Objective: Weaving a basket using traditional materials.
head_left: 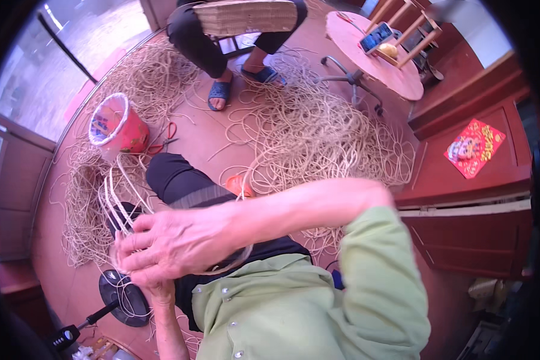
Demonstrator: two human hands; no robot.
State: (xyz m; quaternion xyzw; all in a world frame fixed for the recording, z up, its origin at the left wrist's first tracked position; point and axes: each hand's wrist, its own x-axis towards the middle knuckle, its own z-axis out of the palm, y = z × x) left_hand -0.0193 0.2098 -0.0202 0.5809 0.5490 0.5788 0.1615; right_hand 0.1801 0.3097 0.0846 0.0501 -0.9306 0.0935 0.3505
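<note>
Crossing at lower left, the right hand (174, 240) lies spread over the left hand (156, 287), both clamped on pale cane strands (117, 195), keeping the loops bunched.

Right hand (174, 243) is covering most of the left hand (156, 288), so can't tell how the left is gripping the pale cane strips (117, 198). Both are looking motion-blurred, esp. the fingers, and the strips are smearing into each other so no counting them. Other person (234, 42) is getting cut off by the top edge, only legs and sandals showing, w/ a woven piece (246, 17) on the lap hiding the rest. Black round thing (123, 297) by the lower left is sitting partly behind the wrist, can't say what it is. Stuff on the round tabletop (396, 75) is too small to make out.
</note>
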